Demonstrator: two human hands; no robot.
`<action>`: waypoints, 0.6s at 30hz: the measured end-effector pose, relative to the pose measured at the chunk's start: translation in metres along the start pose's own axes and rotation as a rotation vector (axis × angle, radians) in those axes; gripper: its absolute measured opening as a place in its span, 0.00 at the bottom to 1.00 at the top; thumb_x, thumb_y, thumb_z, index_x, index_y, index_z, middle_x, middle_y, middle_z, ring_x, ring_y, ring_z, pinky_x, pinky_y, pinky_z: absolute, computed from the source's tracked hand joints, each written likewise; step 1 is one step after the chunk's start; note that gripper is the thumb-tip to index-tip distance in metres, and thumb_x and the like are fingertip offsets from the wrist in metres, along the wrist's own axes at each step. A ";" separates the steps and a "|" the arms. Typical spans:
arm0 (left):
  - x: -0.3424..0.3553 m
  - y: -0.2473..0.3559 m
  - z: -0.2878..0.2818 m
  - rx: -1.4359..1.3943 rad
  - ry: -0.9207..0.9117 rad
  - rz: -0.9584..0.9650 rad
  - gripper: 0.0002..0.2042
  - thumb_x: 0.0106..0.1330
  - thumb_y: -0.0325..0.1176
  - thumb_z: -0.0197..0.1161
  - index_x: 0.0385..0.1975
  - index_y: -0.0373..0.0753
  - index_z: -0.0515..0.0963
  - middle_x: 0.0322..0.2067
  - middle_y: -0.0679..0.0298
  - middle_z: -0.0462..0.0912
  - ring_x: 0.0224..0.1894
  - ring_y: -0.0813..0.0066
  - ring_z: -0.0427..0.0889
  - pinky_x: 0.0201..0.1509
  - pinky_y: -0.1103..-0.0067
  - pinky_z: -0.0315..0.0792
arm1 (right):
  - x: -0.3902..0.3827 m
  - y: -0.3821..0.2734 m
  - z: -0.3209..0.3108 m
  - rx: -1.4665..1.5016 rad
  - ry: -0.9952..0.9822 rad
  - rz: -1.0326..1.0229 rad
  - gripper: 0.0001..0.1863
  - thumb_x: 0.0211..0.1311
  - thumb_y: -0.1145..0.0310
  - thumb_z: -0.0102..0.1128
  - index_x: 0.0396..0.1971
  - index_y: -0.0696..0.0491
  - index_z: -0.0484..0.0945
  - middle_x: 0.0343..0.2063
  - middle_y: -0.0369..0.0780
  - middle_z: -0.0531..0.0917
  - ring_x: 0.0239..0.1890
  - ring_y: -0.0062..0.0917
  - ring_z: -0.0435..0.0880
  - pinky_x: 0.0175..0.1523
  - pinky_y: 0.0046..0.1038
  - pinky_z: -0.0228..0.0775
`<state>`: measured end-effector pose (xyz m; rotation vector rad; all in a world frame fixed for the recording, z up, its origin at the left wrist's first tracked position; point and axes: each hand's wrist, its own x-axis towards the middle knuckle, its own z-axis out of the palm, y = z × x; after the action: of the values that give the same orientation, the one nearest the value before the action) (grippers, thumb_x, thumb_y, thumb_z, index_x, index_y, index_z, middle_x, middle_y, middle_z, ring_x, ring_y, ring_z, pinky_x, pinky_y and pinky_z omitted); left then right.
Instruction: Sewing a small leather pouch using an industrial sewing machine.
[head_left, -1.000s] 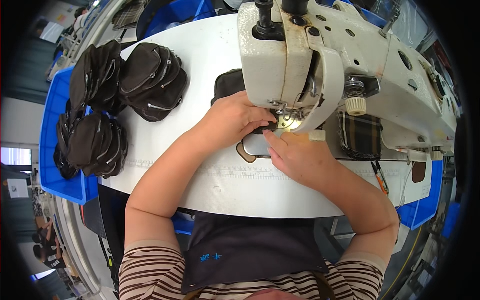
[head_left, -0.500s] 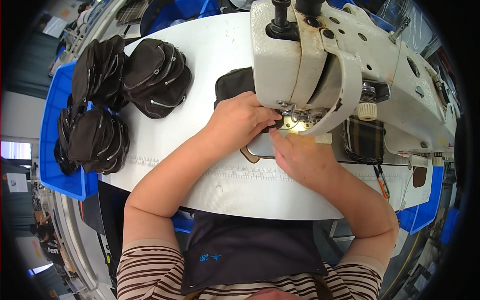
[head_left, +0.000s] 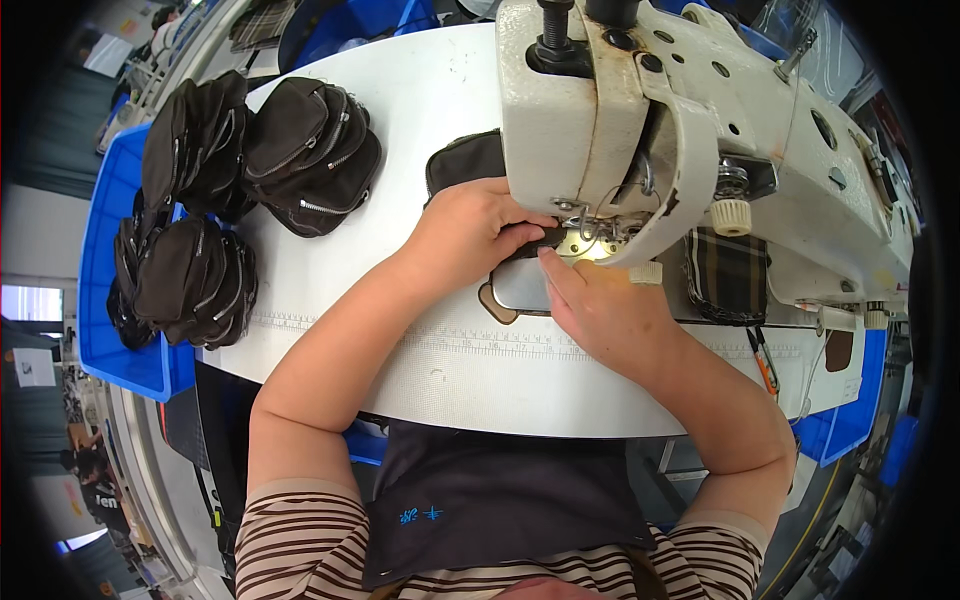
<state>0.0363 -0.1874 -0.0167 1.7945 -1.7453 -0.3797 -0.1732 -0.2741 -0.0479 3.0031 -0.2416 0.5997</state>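
Observation:
My left hand [head_left: 468,225] pinches a dark fabric piece [head_left: 540,240] beside the sewing machine's presser foot [head_left: 590,228], thumb and fingers closed on it. My right hand [head_left: 600,315] lies lower right of it, fingertips on the piece's near edge at the lit metal plate; whether they grip it is hidden. A dark zipped bag panel [head_left: 462,158] lies behind my left hand, partly under the white machine head [head_left: 550,120]. A black and brown striped piece [head_left: 728,275] rests right of the needle area.
Dark zippered bags [head_left: 310,155] are piled at the left, some in a blue bin [head_left: 100,300]. Orange-handled snips [head_left: 762,360] lie near the right edge. A white ruler-marked table [head_left: 470,390] spans beneath. Another blue bin [head_left: 850,400] is at lower right. Co-workers [head_left: 95,480] appear at far left.
My hands stay at the needle area, with slight shifts of the fingers; my left thumb now sits a little higher and further left on the dark piece. The view has moved slightly.

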 end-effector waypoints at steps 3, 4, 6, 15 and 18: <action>0.000 -0.003 -0.003 -0.021 -0.013 0.015 0.08 0.63 0.29 0.71 0.41 0.43 0.90 0.41 0.62 0.89 0.41 0.61 0.88 0.45 0.72 0.82 | 0.001 -0.001 0.001 0.061 0.035 0.006 0.21 0.57 0.62 0.69 0.50 0.53 0.86 0.18 0.30 0.72 0.17 0.22 0.72 0.21 0.27 0.59; 0.001 -0.003 -0.003 -0.057 -0.005 0.019 0.08 0.63 0.28 0.71 0.41 0.42 0.90 0.42 0.62 0.89 0.42 0.61 0.88 0.46 0.72 0.82 | 0.001 -0.001 -0.001 0.046 0.019 0.004 0.20 0.58 0.62 0.69 0.50 0.53 0.86 0.19 0.30 0.73 0.17 0.21 0.72 0.21 0.27 0.59; 0.000 -0.003 -0.003 -0.094 0.002 0.023 0.08 0.63 0.27 0.70 0.42 0.41 0.90 0.42 0.62 0.89 0.42 0.61 0.88 0.46 0.72 0.82 | 0.000 -0.002 -0.002 0.030 0.003 0.003 0.20 0.58 0.62 0.68 0.50 0.54 0.86 0.19 0.30 0.73 0.18 0.21 0.72 0.21 0.27 0.59; 0.001 -0.003 -0.001 -0.053 -0.002 0.009 0.08 0.63 0.29 0.72 0.41 0.41 0.90 0.42 0.63 0.89 0.41 0.62 0.88 0.45 0.73 0.82 | 0.000 -0.006 -0.008 -0.016 -0.028 0.040 0.22 0.60 0.60 0.68 0.50 0.58 0.85 0.20 0.32 0.76 0.18 0.21 0.75 0.20 0.28 0.61; 0.001 -0.003 -0.002 -0.049 0.000 0.010 0.08 0.63 0.30 0.72 0.40 0.42 0.90 0.42 0.63 0.89 0.41 0.62 0.88 0.45 0.73 0.82 | 0.000 -0.005 -0.008 0.001 -0.012 0.032 0.22 0.61 0.60 0.69 0.50 0.59 0.84 0.19 0.32 0.77 0.19 0.22 0.76 0.21 0.28 0.62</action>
<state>0.0399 -0.1881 -0.0169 1.7504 -1.7291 -0.4146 -0.1751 -0.2685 -0.0405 3.0099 -0.2908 0.5844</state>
